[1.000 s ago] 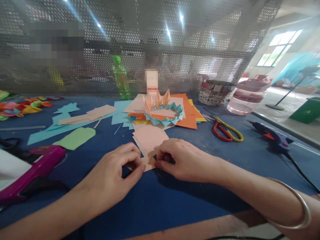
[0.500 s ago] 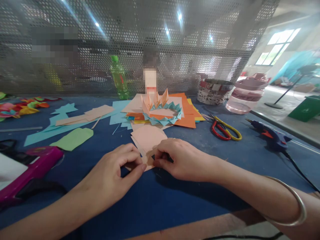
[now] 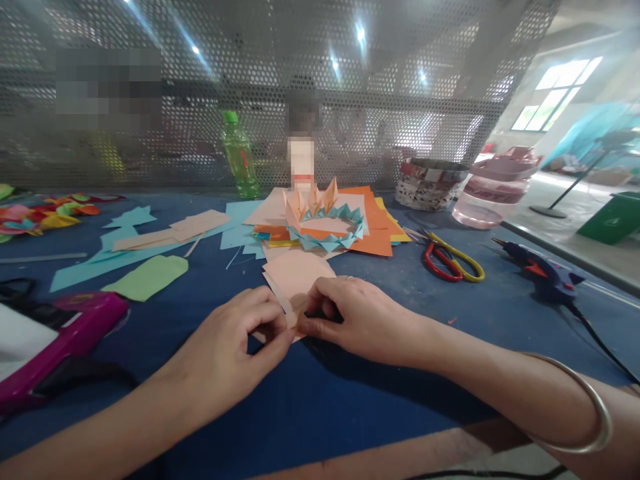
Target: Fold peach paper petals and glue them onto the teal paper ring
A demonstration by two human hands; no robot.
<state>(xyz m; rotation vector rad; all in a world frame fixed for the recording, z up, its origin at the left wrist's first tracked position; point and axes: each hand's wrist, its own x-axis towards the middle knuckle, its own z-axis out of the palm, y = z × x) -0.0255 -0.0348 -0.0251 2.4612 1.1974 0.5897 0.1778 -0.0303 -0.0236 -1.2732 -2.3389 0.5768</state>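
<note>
Pinching a small pale-peach paper piece [image 3: 293, 320], near centre, with left hand [image 3: 227, 340] and right hand [image 3: 360, 317]; seemingly only part-folded. Just beyond, square peach paper sheets [image 3: 300, 270], apparently unfolded; farther, zigzag blue paper ring [image 3: 323, 241], bearing folded peach paper points [image 3: 329, 199] only partway round.

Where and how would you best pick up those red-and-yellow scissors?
Probably by the looped handles, with the right hand coming from the near side. The scissors lie flat on the blue tabletop, loops turned toward the near side, blades pointing away.
</note>
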